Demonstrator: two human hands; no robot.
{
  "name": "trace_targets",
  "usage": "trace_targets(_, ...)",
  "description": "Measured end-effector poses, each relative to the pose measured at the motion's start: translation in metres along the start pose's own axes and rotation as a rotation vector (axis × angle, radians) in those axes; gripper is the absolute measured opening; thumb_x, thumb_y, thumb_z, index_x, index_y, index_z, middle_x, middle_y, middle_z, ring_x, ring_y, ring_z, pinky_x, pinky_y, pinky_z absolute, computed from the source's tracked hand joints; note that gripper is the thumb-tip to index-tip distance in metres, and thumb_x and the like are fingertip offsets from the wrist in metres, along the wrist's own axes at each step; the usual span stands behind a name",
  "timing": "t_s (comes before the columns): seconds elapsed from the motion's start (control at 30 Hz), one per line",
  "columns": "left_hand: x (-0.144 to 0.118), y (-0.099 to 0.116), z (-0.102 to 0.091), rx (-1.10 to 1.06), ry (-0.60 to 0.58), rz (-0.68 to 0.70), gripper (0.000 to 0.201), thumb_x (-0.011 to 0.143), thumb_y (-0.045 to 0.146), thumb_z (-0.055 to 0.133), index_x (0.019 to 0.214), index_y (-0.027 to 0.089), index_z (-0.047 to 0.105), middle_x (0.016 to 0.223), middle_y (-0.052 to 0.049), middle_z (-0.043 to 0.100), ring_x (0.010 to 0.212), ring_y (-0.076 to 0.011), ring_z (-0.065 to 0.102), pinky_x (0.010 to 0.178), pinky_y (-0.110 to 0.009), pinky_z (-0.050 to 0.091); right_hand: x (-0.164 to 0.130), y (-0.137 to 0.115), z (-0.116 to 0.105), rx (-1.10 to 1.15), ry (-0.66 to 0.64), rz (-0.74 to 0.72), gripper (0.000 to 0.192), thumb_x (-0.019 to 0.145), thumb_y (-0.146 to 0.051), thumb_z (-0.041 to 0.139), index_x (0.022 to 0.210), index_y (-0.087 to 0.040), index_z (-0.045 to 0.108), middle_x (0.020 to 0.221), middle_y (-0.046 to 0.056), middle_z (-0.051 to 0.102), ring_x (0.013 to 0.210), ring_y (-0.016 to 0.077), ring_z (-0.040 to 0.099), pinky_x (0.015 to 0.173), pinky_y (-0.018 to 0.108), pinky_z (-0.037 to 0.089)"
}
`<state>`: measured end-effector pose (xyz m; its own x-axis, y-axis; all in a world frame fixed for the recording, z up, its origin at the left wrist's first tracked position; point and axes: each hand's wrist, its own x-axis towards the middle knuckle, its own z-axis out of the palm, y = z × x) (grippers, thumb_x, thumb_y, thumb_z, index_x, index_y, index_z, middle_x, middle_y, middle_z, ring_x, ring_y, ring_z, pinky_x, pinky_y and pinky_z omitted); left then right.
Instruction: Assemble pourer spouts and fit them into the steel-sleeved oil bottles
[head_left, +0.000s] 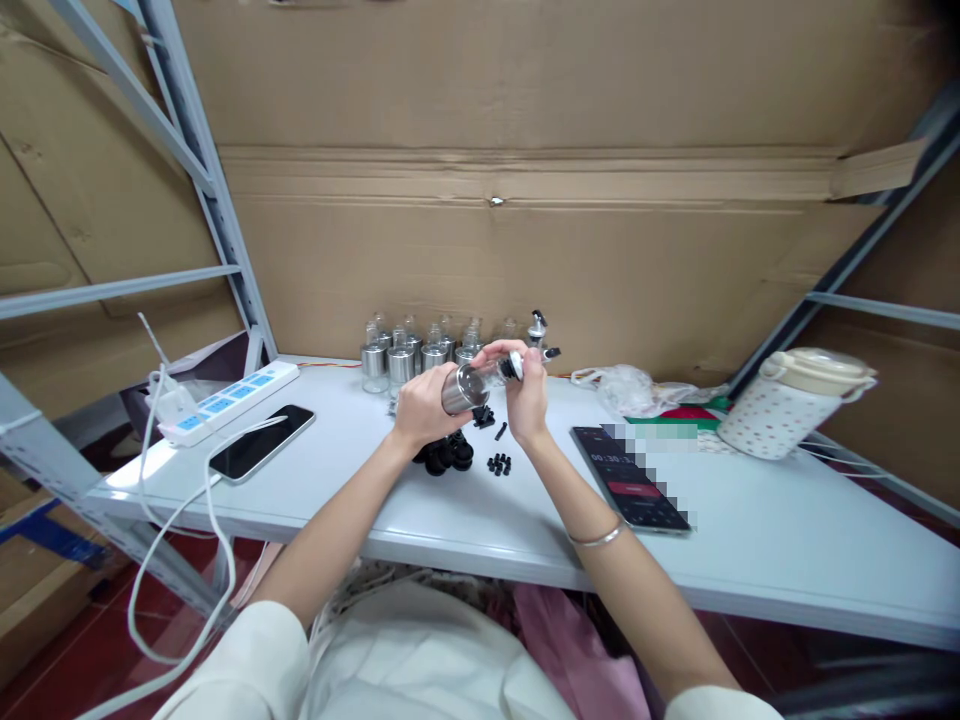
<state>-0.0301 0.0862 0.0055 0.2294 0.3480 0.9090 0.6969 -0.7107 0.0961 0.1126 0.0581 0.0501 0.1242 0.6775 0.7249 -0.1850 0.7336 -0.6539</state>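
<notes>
Over on the far left a white power strip (229,398) is sitting on the white worktop (787,545), with a dark phone (262,442) lying just in front of it and a white cable (174,520) drooping off the edge. Moving in, the left hand (426,408) is gripping a small glass and metal bottle (474,385) around its steel base, holding it tipped on its side just above the worktop. The right hand (527,392) is pinching the black cap (516,366) at the bottle's neck, fingers closed on it; it's small in the picture, so I'm only guessing that's a pour spout. Right under the hands a pile of black parts (448,455) is lying, a few loose bits (499,463) beside it. Behind them a bunch of matching bottles (409,352) is standing in a cluster against the cardboard wall. Further right a second phone (628,477) is lying screen up, then a crumpled plastic bag (626,387), and at the far right a spotted jug (791,402) is sitting.
</notes>
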Motion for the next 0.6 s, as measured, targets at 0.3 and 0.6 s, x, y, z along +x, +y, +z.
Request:
trace_targets(0.3, -0.001, -0.003, 0.0, 0.027, -0.133, -0.089, 0.047, 0.061, 0.026, 0.065, 0.106, 0.017, 0.053, 0.096, -0.008, 0.069, 0.088, -0.0241, 0.068, 0.077, -0.032, 0.053, 0.003, 0.009, -0.001, 0.03, -0.026, 0.059, 0.031, 0.089, -0.042, 0.038, 0.08, -0.02, 0.059, 0.067, 0.002, 0.066, 0.069, 0.0182, 0.064, 0.075, 0.036, 0.05)
trace_targets(0.6, 0.0, -0.003, -0.001, 0.113, -0.166, -0.099, 0.049, 0.061, 0.025, 0.066, 0.108, 0.016, 0.053, 0.098, -0.008, 0.069, 0.088, -0.0252, 0.068, 0.076, -0.032, 0.051, 0.006, 0.02, -0.009, -0.101, -0.074, 0.03, 0.036, 0.091, -0.046, 0.032, 0.079, -0.022, 0.057, 0.078, 0.004, 0.068, 0.083, 0.02, 0.065, 0.084, 0.038, 0.049)
